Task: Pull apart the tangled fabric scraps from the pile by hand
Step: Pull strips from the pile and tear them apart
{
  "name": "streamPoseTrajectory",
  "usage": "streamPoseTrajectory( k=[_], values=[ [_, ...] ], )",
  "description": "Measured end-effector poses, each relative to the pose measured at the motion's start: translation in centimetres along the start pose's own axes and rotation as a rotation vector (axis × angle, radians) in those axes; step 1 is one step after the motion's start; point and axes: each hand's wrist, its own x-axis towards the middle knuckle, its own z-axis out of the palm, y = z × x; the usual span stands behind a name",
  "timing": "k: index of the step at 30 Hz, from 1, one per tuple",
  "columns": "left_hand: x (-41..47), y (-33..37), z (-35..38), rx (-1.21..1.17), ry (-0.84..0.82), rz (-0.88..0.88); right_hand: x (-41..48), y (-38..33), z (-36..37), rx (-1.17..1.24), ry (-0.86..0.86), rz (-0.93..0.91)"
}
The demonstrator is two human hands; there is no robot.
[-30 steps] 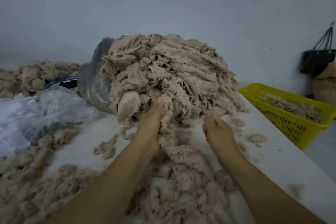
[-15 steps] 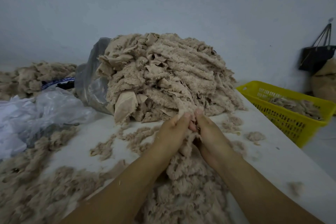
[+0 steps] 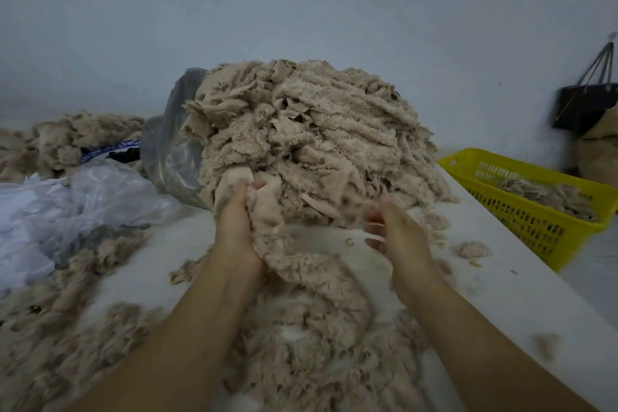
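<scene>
Left hand grips a long beige fleece scrap, fingers curled tight round its upper end. The scrap's top touches the big heap of tangled beige fleece fabric scraps just beyond the grip and trails down toward the wrist. Right hand is off to the right of the grip, apart from the scrap. It is motion-blurred; fingers look loosely spread, nothing in them. Below the grip, loose beige fluff covers the white table. Left of the grip is crumpled clear plastic sheeting; a grey plastic bag sits against the heap's left side. Far right of the grip is a yellow perforated plastic basket with scraps inside.
</scene>
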Motion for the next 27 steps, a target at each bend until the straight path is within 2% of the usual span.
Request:
streamPoseTrajectory(
  k=[2, 3, 6, 8, 10, 13, 16, 21, 23, 27],
  values=[
    [-0.2, -0.6, 0.6, -0.001, -0.072, -0.025, -0.9, -0.1, 0.4, -0.25, -0.051, -0.257],
    [-0.4, -0.8, 0.9, -0.011, -0.116, -0.037, -1.3, -0.4, 0.6, -0.302, -0.119, -0.354],
    [-0.6, -0.9, 1.1, -0.053, -0.187, -0.044, -2.3, 0.1, 1.4, -0.547, -0.461, -0.452],
    [-0.6, -0.7, 1.0, -0.066, -0.195, -0.048, -2.4, 1.1, 1.6, -0.749, -0.608, -0.491],
    [-0.5, -0.5, 0.9, -0.073, -0.193, -0.032, -2.2, 1.1, 1.4, -0.638, -0.537, -0.383],
    [-0.3, -0.1, 0.7, -0.149, -0.158, -0.006, -1.2, -0.4, 0.2, -0.188, -0.256, -0.16],
    [0.0, -0.6, 0.5, -0.136, -0.099, -0.006, -0.5, -0.8, -0.1, 0.206, -0.157, -0.014],
    [0.9, 1.3, -1.9, -0.342, 0.042, 0.092, 0.2, -2.8, -2.6, 0.487, 0.087, 0.076],
    [0.6, 1.0, -1.6, -0.169, 0.038, 0.098, 0.5, -2.8, -3.4, 0.434, 0.085, 0.083],
    [-1.4, -2.8, 1.8, 0.606, -0.18, 0.083, 0.4, -1.1, -1.6, 0.28, -0.135, -0.03]
  ],
)
